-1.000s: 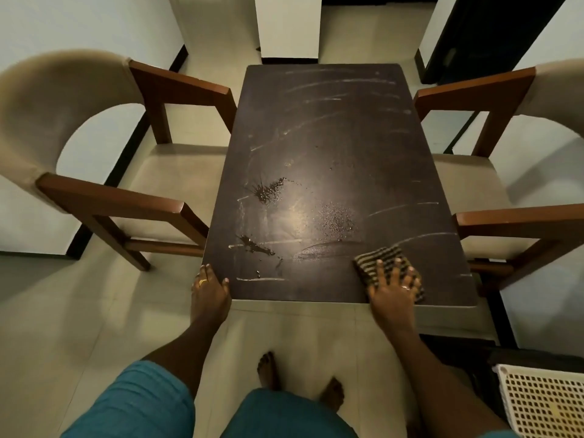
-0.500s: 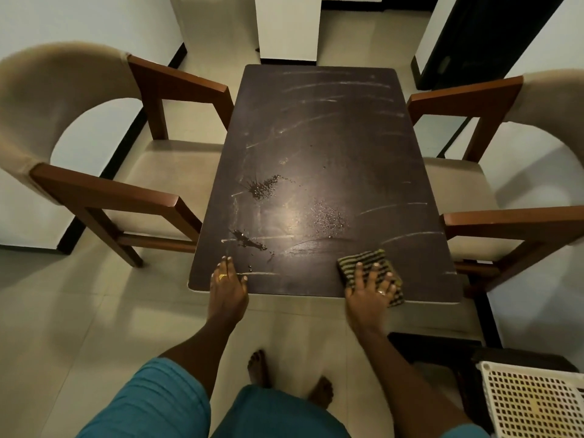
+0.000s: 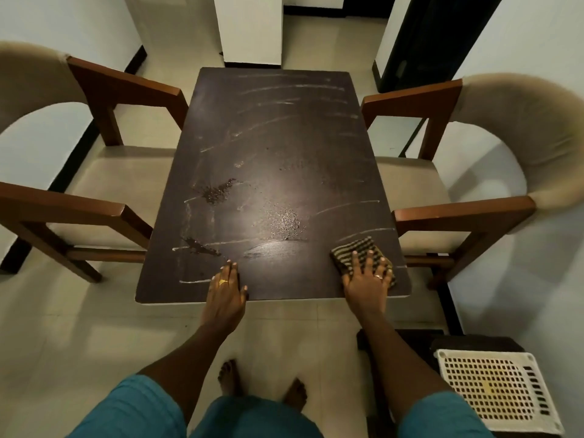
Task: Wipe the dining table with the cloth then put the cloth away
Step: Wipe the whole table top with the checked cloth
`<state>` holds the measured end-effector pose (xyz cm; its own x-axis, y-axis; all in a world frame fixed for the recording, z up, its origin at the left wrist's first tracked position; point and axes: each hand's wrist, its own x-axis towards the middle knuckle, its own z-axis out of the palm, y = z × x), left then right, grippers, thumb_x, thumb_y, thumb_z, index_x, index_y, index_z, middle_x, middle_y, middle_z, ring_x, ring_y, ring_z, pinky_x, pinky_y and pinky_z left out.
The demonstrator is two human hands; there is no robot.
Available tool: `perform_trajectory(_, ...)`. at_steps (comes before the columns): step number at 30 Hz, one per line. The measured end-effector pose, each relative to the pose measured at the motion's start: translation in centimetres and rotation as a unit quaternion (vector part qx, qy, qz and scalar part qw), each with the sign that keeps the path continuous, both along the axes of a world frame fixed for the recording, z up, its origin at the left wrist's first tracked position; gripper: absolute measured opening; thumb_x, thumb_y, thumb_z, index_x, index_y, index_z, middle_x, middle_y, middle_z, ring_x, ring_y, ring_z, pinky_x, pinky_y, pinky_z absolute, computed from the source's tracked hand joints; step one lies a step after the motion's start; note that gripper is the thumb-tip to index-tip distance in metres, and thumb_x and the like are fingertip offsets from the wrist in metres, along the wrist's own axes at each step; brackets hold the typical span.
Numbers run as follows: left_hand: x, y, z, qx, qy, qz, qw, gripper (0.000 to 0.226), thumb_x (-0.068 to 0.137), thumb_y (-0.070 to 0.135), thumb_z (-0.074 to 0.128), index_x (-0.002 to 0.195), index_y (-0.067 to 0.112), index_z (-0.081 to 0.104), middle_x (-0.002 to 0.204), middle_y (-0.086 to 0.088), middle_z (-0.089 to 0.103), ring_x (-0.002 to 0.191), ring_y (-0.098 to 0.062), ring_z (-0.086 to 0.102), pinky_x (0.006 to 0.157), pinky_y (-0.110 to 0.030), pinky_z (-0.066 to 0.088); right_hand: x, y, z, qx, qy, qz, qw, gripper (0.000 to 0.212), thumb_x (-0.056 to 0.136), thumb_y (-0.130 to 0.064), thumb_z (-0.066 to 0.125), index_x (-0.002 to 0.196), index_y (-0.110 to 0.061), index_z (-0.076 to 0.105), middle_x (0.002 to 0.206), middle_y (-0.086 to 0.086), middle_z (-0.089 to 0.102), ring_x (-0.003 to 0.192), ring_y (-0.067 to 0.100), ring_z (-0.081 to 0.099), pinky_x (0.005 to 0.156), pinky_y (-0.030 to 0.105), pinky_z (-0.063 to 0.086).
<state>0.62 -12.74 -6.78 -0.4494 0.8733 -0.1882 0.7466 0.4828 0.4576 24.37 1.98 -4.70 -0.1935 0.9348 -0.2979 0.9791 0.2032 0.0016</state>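
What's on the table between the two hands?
In the head view, only bare dark tabletop separates the left hand from the right hand on the cloth.

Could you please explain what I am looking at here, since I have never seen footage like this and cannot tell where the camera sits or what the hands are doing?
There is no machine: a person wears one wide-angle camera on the head, looking forward and down, so you see their own arms and bare feet.

In front of them is a dark dining table with a chair on each side. Its top carries pale streaks and a few wet or crumbly patches, for example one spill towards the left.

The right hand lies flat on a checked cloth near the table's near right corner, pressing it down rather than gripping it. The left hand rests open on the near edge and holds nothing.

At lower right sits a white perforated plastic basket.
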Motion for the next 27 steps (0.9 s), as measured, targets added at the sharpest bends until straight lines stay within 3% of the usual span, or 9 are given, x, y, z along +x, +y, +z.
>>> perform_trajectory(3,0.0,-0.9,-0.4,-0.006,0.009,0.0,1.0,0.06,0.097,0.023,0.039,0.146,0.0,0.014,0.155,-0.018,0.019,0.145,-0.03,0.015,0.12,-0.04,0.01,2.9,2.0,0.0,-0.004,-0.004,-0.057,0.998,0.059,0.099,-0.041,0.031,0.152,-0.022,0.013,0.159,0.016,0.009,0.144,0.043,0.009,0.115,0.055,0.008)
perform_trajectory(13,-1.4,-2.6,-0.2,-0.018,-0.005,0.06,0.998,0.062,0.096,0.024,0.043,0.146,-0.001,0.016,0.154,-0.02,0.02,0.143,-0.033,0.018,0.119,-0.043,0.014,3.6,0.1,-0.5,0.004,0.015,-0.158,0.987,0.062,0.099,-0.038,0.035,0.15,-0.008,0.018,0.155,0.024,0.017,0.142,0.045,0.017,0.113,0.056,0.016)
perform_trajectory(16,-2.1,-3.3,-0.3,-0.019,-0.002,0.084,0.996,0.062,0.096,0.024,0.043,0.145,-0.001,0.016,0.153,-0.02,0.021,0.143,-0.033,0.018,0.118,-0.043,0.014,1.9,-1.7,-1.0,0.002,0.016,-0.128,0.992,0.06,0.097,-0.034,0.042,0.147,-0.005,0.028,0.151,0.028,0.025,0.138,0.048,0.024,0.112,0.06,0.018)
perform_trajectory(18,-2.3,-3.5,-0.3,-0.018,0.003,0.088,0.996,0.062,0.096,0.025,0.043,0.145,-0.001,0.016,0.153,-0.02,0.022,0.143,-0.033,0.018,0.118,-0.043,0.014,-0.2,-2.8,-1.5,0.008,0.02,-0.09,0.996,0.055,0.091,-0.028,0.054,0.139,-0.003,0.044,0.142,0.032,0.041,0.13,0.052,0.038,0.105,0.064,0.027)
perform_trajectory(20,-2.4,-3.5,-0.4,-0.021,0.007,0.09,0.996,0.061,0.096,0.025,0.043,0.145,-0.001,0.017,0.153,-0.02,0.022,0.143,-0.033,0.019,0.118,-0.043,0.014,-2.5,-3.8,-1.9,0.0,0.033,-0.031,0.999,0.052,0.075,-0.028,0.062,0.12,-0.003,0.064,0.122,0.031,0.06,0.111,0.052,0.056,0.091,0.065,0.041)
perform_trajectory(22,-2.4,-3.4,-0.6,-0.021,0.01,0.087,0.996,0.062,0.096,0.025,0.044,0.145,-0.002,0.018,0.152,-0.021,0.024,0.142,-0.033,0.02,0.118,-0.043,0.015,-4.1,-4.6,-1.9,-0.04,0.051,0.03,0.997,0.058,0.062,-0.036,0.061,0.11,-0.006,0.071,0.113,0.027,0.066,0.102,0.047,0.064,0.084,0.062,0.047)
perform_trajectory(25,-2.5,-3.1,-0.7,-0.022,0.009,0.087,0.996,0.062,0.095,0.025,0.045,0.144,-0.002,0.018,0.152,-0.021,0.024,0.142,-0.034,0.021,0.118,-0.044,0.017,-4.0,-4.8,-1.0,-0.034,0.026,0.076,0.996,0.059,0.07,-0.04,0.063,0.12,-0.008,0.066,0.122,0.024,0.063,0.111,0.043,0.061,0.092,0.058,0.045)
perform_trajectory(27,-2.7,-3.1,-0.5,-0.022,0.008,0.092,0.995,0.062,0.095,0.024,0.045,0.144,-0.002,0.018,0.152,-0.021,0.024,0.142,-0.034,0.021,0.118,-0.043,0.016,-2.7,-3.9,-1.1,-0.025,0.025,0.069,0.997,0.063,0.088,-0.04,0.054,0.141,-0.007,0.043,0.143,0.026,0.042,0.132,0.045,0.04,0.109,0.057,0.027)
